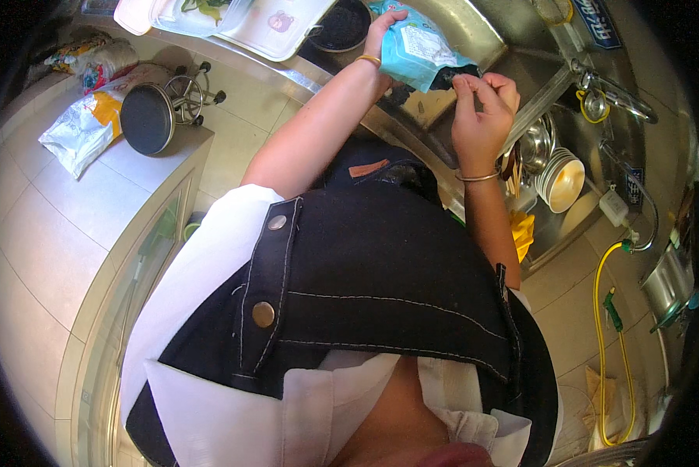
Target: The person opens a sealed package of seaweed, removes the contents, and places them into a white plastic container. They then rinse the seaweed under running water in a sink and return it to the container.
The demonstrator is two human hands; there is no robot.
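My left hand grips a light-blue plastic bag that bears a white printed label. The bag tilts over a stainless steel sink, its mouth towards the right. Dark, crinkled material shows at that mouth; what it is I cannot make out. My right hand has thumb and fingertips pinched together at the edge of this dark material. Below the bag, a few dark bits lie on the metal.
Left of the sink stand a clear plastic container with green leaves, a white lid and a round black pan. A faucet, stacked bowls and a yellow hose are at right. A round stool stands left.
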